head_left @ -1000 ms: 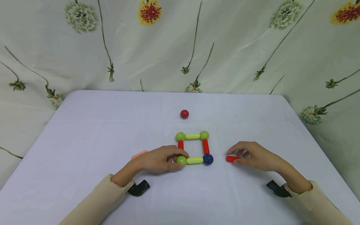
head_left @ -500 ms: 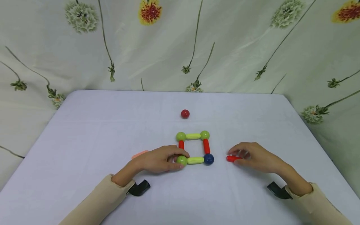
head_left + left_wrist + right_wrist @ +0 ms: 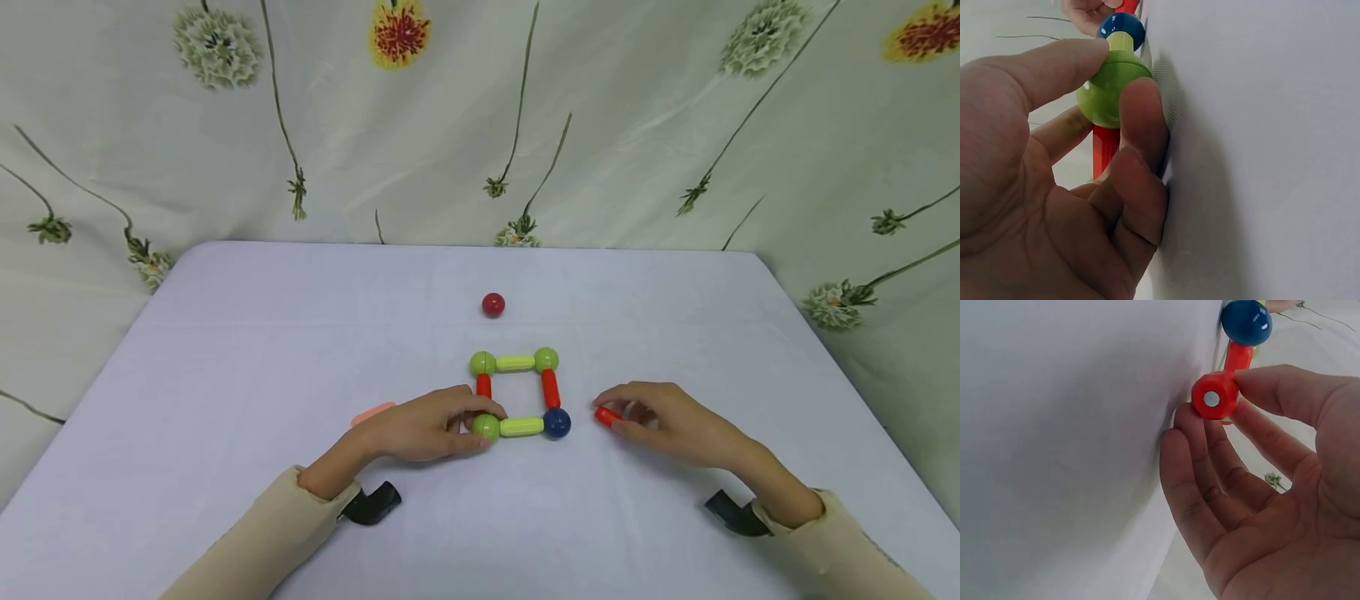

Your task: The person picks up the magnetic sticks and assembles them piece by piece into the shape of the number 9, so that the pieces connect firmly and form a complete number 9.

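Blue ball (image 3: 557, 423): one corner of ball-and-rod square (image 3: 551, 389). Left of it, left hand (image 3: 431, 425) grips green ball (image 3: 486, 427) between thumb and fingers; yellow-green rod (image 3: 522, 427) links both balls. Right of it, apart, right hand (image 3: 678, 422) pinches loose red rod (image 3: 607, 416). Beyond it, leftward, red ball (image 3: 492, 305).
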A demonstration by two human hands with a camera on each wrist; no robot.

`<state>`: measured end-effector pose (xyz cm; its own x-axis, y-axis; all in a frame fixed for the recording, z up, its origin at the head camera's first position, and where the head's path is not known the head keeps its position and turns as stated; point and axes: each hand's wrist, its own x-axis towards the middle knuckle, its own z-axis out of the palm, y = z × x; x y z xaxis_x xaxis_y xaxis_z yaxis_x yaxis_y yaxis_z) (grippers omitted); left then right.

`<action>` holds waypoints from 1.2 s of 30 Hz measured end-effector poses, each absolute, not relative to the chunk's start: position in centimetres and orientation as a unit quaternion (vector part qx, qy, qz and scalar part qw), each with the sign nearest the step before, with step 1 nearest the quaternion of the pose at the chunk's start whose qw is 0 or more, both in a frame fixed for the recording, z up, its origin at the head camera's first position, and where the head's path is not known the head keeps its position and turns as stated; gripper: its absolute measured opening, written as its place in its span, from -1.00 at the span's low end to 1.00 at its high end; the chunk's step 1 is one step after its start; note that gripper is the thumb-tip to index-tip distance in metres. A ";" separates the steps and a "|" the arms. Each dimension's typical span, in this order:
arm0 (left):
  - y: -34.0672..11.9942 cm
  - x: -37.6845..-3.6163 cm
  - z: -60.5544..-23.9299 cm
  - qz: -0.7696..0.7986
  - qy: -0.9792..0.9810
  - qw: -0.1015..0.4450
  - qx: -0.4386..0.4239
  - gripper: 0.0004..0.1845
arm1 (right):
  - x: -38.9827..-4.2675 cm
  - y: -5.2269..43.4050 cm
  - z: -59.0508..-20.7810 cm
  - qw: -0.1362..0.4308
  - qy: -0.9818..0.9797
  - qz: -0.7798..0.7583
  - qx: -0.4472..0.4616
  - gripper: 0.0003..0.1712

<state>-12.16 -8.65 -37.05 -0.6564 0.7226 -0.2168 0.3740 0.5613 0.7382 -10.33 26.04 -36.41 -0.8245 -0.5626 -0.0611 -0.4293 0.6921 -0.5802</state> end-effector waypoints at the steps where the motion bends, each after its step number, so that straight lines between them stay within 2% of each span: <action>1: -8.7 -12.2 -37.1 0.340 0.845 0.258 0.322 -0.63 | -10.3 25.9 -36.5 0.114 0.910 -0.288 -0.277 -0.63; 16: -8.5 -12.2 -37.5 0.354 0.849 0.239 0.311 -0.62 | -9.9 23.9 -36.8 0.130 0.898 -0.326 -0.266 -0.68; 28: -8.3 -12.1 -37.5 0.368 0.854 0.241 0.279 -0.62 | -9.4 22.0 -36.7 0.223 0.856 -0.426 -0.189 -0.73; 36: -8.3 -12.2 -37.5 0.367 0.855 0.241 0.277 -0.63 | -9.3 21.6 -36.9 0.248 0.832 -0.463 -0.179 -0.58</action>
<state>-12.19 -8.25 -37.53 -0.7305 0.6500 -0.2095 0.2956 0.5775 0.7610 -9.29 21.55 -36.91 -0.8129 -0.5279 -0.2460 -0.0692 0.5070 -0.8592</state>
